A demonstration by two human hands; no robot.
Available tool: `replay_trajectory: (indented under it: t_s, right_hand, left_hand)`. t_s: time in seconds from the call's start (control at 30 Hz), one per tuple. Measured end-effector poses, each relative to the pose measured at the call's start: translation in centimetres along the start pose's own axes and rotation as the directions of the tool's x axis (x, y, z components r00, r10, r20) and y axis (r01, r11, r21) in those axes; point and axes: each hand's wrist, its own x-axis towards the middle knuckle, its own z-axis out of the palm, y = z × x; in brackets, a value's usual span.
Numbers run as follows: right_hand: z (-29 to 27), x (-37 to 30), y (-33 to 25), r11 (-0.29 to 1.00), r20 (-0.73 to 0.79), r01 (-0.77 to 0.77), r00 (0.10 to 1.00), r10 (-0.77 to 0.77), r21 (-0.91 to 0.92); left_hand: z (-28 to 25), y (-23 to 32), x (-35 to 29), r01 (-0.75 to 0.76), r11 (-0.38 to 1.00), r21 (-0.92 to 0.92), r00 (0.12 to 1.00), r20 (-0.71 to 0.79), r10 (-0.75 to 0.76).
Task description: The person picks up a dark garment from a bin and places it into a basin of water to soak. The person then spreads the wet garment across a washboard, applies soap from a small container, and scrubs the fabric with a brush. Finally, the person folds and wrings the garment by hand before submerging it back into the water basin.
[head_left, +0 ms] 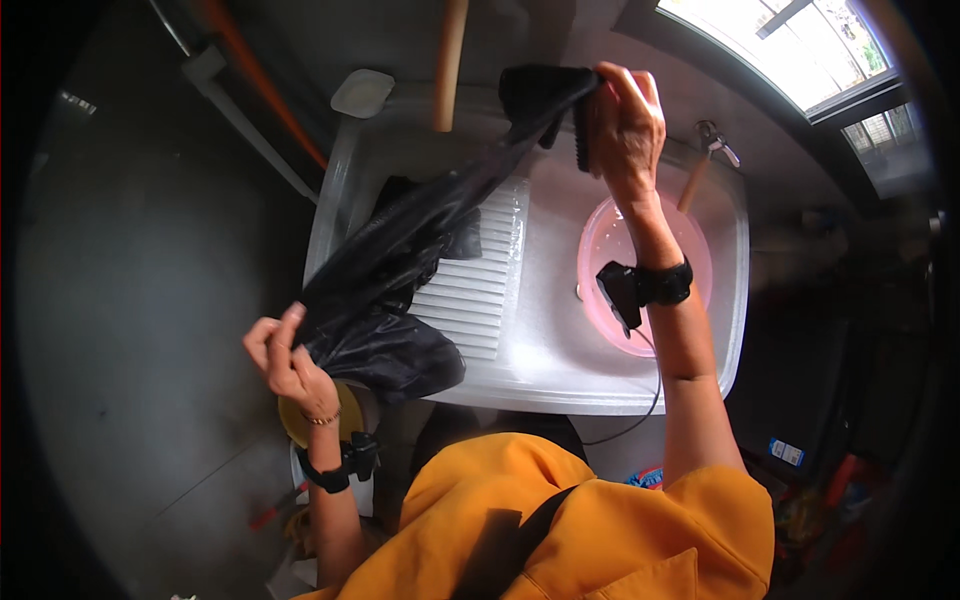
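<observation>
With the clock centred on the view, a yellow container [352, 410] sits nearest, at 8 o'clock, below the left hand [288, 362]; that hand seems to pinch the black cloth [400, 245] by its near end, fingers half curled. A loose fold droops by the near rim of the white sink [560, 390], so a slackening pinch could let it slide outside toward the container. At 4 o'clock a thin cable [659, 385] crosses that rim; if the right arm swings, it could catch or tug. In the middle, the cloth runs taut-looking over the ribbed washboard [465, 310], from 8 o'clock to 1, and may snag or drop onto the ridges. The wrist device [620, 292] hangs over the pink basin [583, 262] at 3 o'clock and could get wet if the arm dips. Farther off, at 1 o'clock, the right hand [628, 120] is closed on the cloth's far end, with a dark brush [582, 140] apparently in the same grasp; such a shared hold could shed either one. The tap [713, 138] stands beyond, at 2 o'clock.
</observation>
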Motion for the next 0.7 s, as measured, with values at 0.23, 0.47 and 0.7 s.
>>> replay_trajectory:
  t_s: [0.23,0.47,0.7]
  right_hand:
    - [1.6,-12.8,7.6,0.898,0.540,-0.211,0.737,0.405,-0.386]
    - [4.5,-16.9,-1.4,0.981,0.465,-0.189,0.865,0.189,-0.047]
    - [5.5,-22.7,-6.2,0.982,0.799,0.088,0.595,0.084,-0.169]
  left_hand:
    - [0.1,-1.3,-8.1,-0.111,0.994,0.014,0.692,0.719,0.067]
    - [1.3,-2.1,-9.4,-0.021,1.000,0.006,0.683,0.730,0.010]
    - [3.4,-3.4,-11.9,-0.063,0.990,0.124,0.751,0.660,-0.035]
